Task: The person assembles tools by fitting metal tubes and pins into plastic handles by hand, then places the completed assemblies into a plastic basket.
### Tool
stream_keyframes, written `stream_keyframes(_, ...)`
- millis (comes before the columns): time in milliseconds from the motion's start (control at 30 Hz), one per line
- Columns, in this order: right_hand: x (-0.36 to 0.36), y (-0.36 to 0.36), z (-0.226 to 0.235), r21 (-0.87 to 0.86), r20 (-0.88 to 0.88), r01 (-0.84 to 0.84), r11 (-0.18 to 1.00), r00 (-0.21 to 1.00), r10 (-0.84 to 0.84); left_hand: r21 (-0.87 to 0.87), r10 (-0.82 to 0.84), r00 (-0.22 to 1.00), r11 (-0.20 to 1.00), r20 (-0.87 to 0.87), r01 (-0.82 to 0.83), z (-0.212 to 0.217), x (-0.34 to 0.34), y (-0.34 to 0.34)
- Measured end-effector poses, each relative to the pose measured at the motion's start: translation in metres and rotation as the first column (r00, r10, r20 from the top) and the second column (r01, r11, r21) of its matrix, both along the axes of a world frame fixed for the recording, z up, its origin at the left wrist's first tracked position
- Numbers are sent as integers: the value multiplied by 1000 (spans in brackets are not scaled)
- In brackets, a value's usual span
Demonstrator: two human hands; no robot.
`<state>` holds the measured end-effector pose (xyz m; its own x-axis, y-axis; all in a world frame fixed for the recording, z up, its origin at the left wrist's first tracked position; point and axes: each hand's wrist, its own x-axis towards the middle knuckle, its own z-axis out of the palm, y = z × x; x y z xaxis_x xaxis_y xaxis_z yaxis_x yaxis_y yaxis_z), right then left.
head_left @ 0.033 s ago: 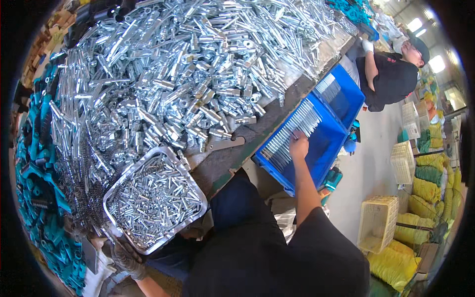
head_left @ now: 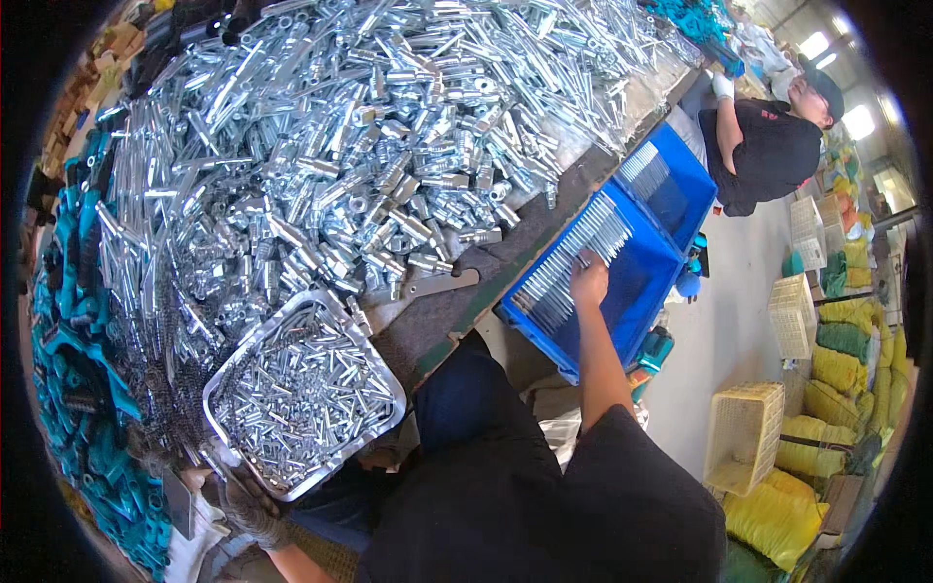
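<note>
My right hand (head_left: 589,282), bare, hangs over the near blue bin (head_left: 622,325). Its fingers are drawn together at the ends of a row of slim silvery metal rods (head_left: 559,282); whatever lies between the fingertips is too small to make out. At lower left, my left hand (head_left: 251,515) wears a dark grey glove. Its fingers curl beside the near corner of a metal tray (head_left: 391,420) heaped with short metal pins (head_left: 301,394). A few thin metal pieces show by those fingers, but what they grip is partly hidden.
A large heap of metal fittings and rods (head_left: 389,146) covers the workbench. A flat slotted metal bar (head_left: 437,284) lies near the bench edge (head_left: 457,335). Teal parts (head_left: 78,389) fill the left. Another person (head_left: 768,146) works beyond the second blue bin (head_left: 690,194). Yellow crates (head_left: 743,437) stand right.
My right hand has shifted very slightly over the rods, its fingertips a little farther along the row. My left hand stays by the tray.
</note>
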<state>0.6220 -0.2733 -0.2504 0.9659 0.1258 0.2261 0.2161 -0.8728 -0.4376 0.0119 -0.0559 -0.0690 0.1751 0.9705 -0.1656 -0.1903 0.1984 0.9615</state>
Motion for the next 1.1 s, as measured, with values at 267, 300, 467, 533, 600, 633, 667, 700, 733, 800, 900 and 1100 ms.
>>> stream_keyframes(267, 32, 19, 1, -147, -50, -10, 989, 999, 3, 107, 208, 978, 973, -33, -203, -11, 8, 3)
stream_keyframes(300, 42, 11, -8, -148, -9, -29, 989, 1000, 28, 105, 203, 979, 974, -29, -199, -15, 6, 4)
stream_keyframes(467, 60, -1, -19, -122, -66, -134, 983, 990, 127, 163, 289, 957, 945, -19, -282, -30, -4, 3)
stream_keyframes(533, 65, -4, -19, -119, -68, -172, 978, 984, 165, 138, 198, 980, 972, -32, -192, -27, -8, 2)
stream_keyframes(600, 58, -8, -19, -273, -117, -169, 947, 983, 142, 117, 120, 992, 987, -40, -115, -30, -17, 2)
stream_keyframes(633, 60, -26, -23, -215, -11, -218, 952, 975, 221, 101, 108, 991, 990, -73, -100, -38, -22, 5)
stream_keyframes(667, 33, -1, 11, -120, -174, -113, 986, 981, 91, 110, 142, 980, 986, -136, -127, -33, -37, 0)
stream_keyframes(700, 32, -23, 29, 39, -88, -113, 993, 989, 116, -68, 126, 990, 989, -68, -130, -16, -20, 0)
stream_keyframes(733, 16, -8, 54, 229, -68, -93, 969, 991, 112, 48, -9, 997, 999, 83, 5, -35, -57, 4)
stream_keyframes(800, -25, 6, 119, 745, -263, 5, 667, 921, 287, -81, 195, 978, 979, 75, -189, 45, 37, -16)
stream_keyframes(900, -113, 54, 215, 979, -203, 116, 169, 655, 728, -38, -81, 980, 996, -181, 75, 83, 78, -21)
stream_keyframes(1100, -302, 151, 258, 965, -261, 2, 263, -128, 957, 144, -242, 874, 934, -421, 328, 103, 121, -26)
